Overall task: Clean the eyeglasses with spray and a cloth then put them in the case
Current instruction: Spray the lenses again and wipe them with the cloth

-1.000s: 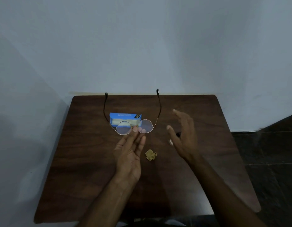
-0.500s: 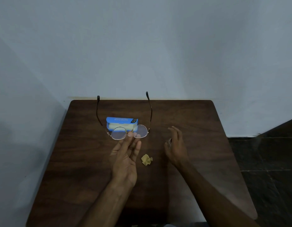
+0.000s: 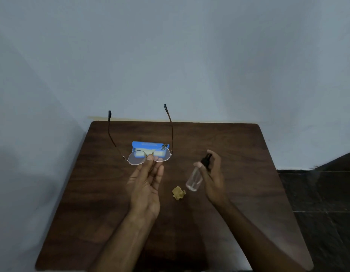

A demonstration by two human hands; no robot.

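Observation:
My left hand (image 3: 146, 185) pinches thin-rimmed round eyeglasses (image 3: 137, 158) at the bridge, lenses toward me, temples open and pointing away toward the wall. Behind them an open blue case (image 3: 148, 145) with a pale lining lies on the dark wooden table (image 3: 91, 193). My right hand (image 3: 213, 177) grips a small clear spray bottle (image 3: 195, 177) with a black nozzle, tilted with the nozzle up and away, lifted off the table to the right of the glasses. A crumpled yellow cloth (image 3: 178, 192) lies on the table between my hands.
The table stands against a pale wall at its far edge and close to a wall on the left. A dark tiled floor (image 3: 323, 203) lies beyond the table's right edge.
My right hand went down to the table, closed round the spray bottle and lifted it. My left hand keeps holding the glasses in nearly the same place.

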